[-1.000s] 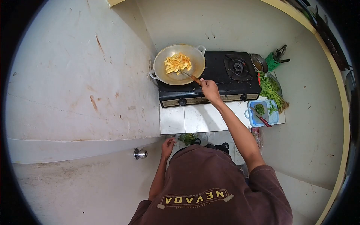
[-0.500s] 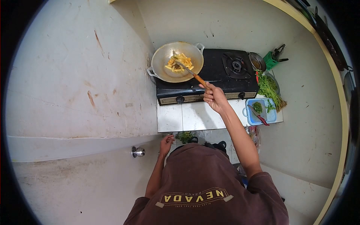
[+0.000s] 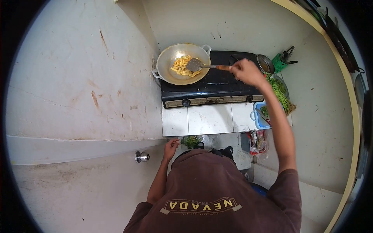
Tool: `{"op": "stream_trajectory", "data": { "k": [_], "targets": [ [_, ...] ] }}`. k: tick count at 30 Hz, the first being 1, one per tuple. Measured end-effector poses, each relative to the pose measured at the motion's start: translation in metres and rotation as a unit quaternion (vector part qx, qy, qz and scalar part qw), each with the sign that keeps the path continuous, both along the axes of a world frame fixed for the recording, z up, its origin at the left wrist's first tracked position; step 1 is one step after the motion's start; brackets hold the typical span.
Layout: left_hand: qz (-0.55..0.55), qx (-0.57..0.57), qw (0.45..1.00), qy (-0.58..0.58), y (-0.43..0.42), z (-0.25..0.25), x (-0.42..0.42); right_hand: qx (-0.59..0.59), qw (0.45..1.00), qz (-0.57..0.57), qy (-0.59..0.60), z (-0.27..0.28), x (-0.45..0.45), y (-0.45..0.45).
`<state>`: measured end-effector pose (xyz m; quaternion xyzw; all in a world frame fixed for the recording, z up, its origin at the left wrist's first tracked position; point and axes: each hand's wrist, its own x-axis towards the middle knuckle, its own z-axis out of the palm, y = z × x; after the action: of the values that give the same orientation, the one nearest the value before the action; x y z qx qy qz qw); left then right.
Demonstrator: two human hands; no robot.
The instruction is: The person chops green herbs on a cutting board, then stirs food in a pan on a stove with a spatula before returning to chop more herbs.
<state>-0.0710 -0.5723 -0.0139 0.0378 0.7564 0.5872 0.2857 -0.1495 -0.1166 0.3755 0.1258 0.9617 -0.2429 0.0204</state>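
My right hand (image 3: 246, 73) is closed round the wooden handle of a metal spatula (image 3: 194, 64) and sits above the right part of the stove. The spatula's flat blade rests among yellow food pieces (image 3: 179, 69) in a two-handled metal wok (image 3: 165, 64); the pieces lie heaped in the middle. The wok stands on the left side of a black gas stove (image 3: 217, 87). Down beside my body, my left hand (image 3: 172, 146) hangs with fingers loosely bent and apart, holding nothing.
Leafy greens (image 3: 285, 99) lie right of the stove. A blue cutting board (image 3: 261, 123), partly hidden by my forearm, carries chopped greens and a knife. Behind are a metal pan (image 3: 265, 63) and a green basket (image 3: 279, 62) of utensils. A door knob (image 3: 142, 157) juts out at left.
My right hand has moved right and away from me with the spatula. The spatula is now nearly level, its blade shown flat over the food. My left hand has barely moved.
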Motion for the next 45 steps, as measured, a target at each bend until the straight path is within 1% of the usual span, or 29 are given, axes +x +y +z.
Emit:
{"op": "stream_trajectory", "data": {
  "k": [4,5,8,9,10,12,15,18,21,24,26,28,29,31,32,35,38,39,41,42,43,44,45],
  "targets": [
    [-0.001,0.001,1.0,0.027,0.004,-0.001,-0.008,0.125,0.989,0.064,-0.039,0.049,-0.032,0.016],
    [-0.003,0.002,0.999,0.034,0.005,0.002,-0.012,0.155,0.983,0.09,-0.035,0.06,-0.04,0.017],
    [-0.005,0.018,0.999,0.049,0.012,0.025,-0.02,0.212,0.971,0.113,0.011,0.07,-0.064,0.025],
    [-0.003,0.033,0.998,0.051,0.015,0.031,-0.025,0.219,0.969,0.104,-0.044,0.082,-0.07,0.016],
    [-0.001,0.047,0.998,0.052,0.017,0.036,-0.029,0.227,0.967,0.108,-0.036,0.08,-0.076,0.015],
    [0.006,0.032,0.998,0.056,0.023,0.051,-0.036,0.243,0.963,0.116,-0.018,0.071,-0.091,0.019],
    [0.015,0.003,0.998,0.067,0.033,0.073,-0.048,0.243,0.96,0.132,0.038,0.042,-0.108,0.017],
    [0.021,-0.009,0.996,0.091,0.041,0.089,-0.063,0.202,0.969,0.103,-0.101,0.025,-0.11,0.001],
    [0.029,0.007,0.994,0.106,0.047,0.106,-0.073,0.054,0.995,0.035,-0.082,-0.037,-0.096,0.001],
    [0.041,0.028,0.993,0.111,0.052,0.107,-0.081,-0.117,0.992,-0.027,-0.032,-0.097,-0.065,-0.019],
    [0.045,0.032,0.992,0.112,0.056,0.11,-0.084,-0.174,0.98,-0.069,0.068,-0.142,-0.051,-0.036],
    [0.043,0.028,0.992,0.114,0.06,0.12,-0.086,-0.363,0.924,-0.115,0.043,-0.153,-0.042,-0.049],
    [0.041,0.031,0.992,0.117,0.061,0.124,-0.088,-0.452,0.881,-0.136,0.03,-0.156,-0.038,-0.054],
    [0.037,0.039,0.991,0.124,0.063,0.126,-0.091,-0.581,0.791,-0.189,0.03,-0.142,-0.028,-0.065],
    [0.038,0.044,0.99,0.127,0.063,0.127,-0.094,-0.64,0.737,-0.213,0.029,-0.134,-0.024,-0.068],
    [0.042,0.06,0.988,0.136,0.065,0.129,-0.099,-0.678,0.704,-0.208,0.021,-0.125,-0.013,-0.058],
    [0.05,0.078,0.986,0.139,0.066,0.13,-0.104,-0.691,0.692,-0.205,0.025,-0.112,0.005,-0.047],
    [0.054,0.081,0.986,0.136,0.066,0.131,-0.105,-0.671,0.713,-0.203,0.028,-0.104,0.013,-0.043],
    [0.061,0.083,0.986,0.132,0.065,0.133,-0.105,-0.498,0.851,-0.165,0.026,-0.094,0.02,-0.027],
    [0.065,0.083,0.986,0.131,0.064,0.135,-0.105,-0.401,0.904,-0.143,0.024,-0.088,0.021,-0.02],
    [0.069,0.083,0.986,0.13,0.064,0.136,-0.105,-0.268,0.953,-0.132,0.039,-0.073,0.019,-0.016],
    [0.068,0.087,0.985,0.13,0.065,0.136,-0.105,-0.187,0.976,-0.102,0.041,-0.057,0.018,-0.013],
    [0.068,0.09,0.985,0.13,0.065,0.136,-0.105,-0.104,0.991,-0.071,0.042,-0.028,0.018,-0.014]
  ]
}}
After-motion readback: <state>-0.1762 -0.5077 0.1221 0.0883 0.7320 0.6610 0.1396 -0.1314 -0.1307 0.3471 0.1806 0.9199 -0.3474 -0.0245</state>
